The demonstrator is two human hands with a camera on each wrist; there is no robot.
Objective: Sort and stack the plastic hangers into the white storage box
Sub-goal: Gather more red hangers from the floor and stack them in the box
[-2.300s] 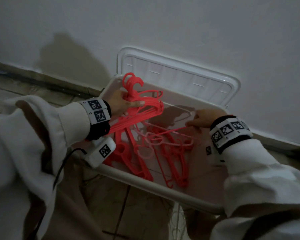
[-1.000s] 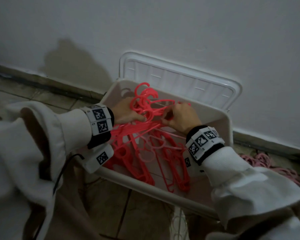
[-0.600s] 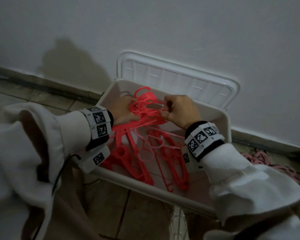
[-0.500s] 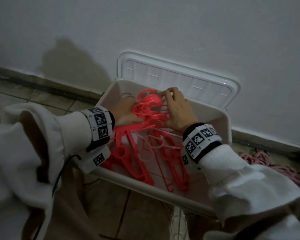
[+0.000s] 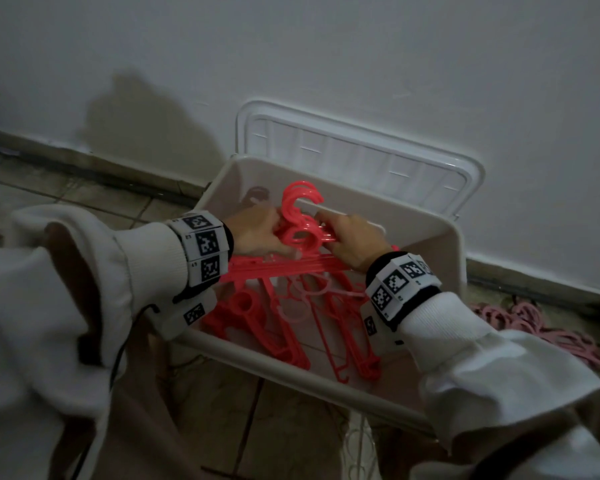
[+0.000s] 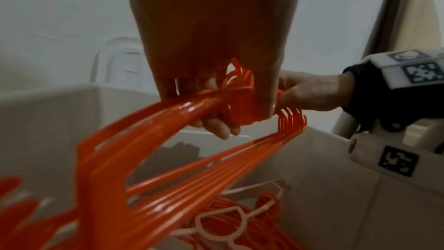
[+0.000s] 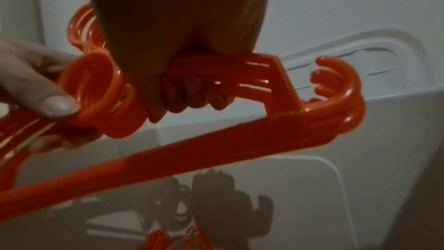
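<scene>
Over the far left corner of the white storage box (image 5: 440, 233), both hands clasp a bundle of glossy red plastic hangers (image 5: 302, 237) with curved hooks: the left hand (image 5: 257, 233) and right hand (image 5: 354, 240) each curl around it. Compared with earlier, the right hand now grips the bundle, hooks gathered together; looser hangers (image 5: 291, 327) lie on the box floor.

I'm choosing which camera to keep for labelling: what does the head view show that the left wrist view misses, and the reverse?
Only the head view shows the pale pink hangers on the floor right of the white storage box, and both sleeves.

Only the left wrist view shows the left hand from below, its fingers curled under the bundle of red hangers.

Both show the right hand at the bundle, the loose hangers beneath and the lid.
</scene>
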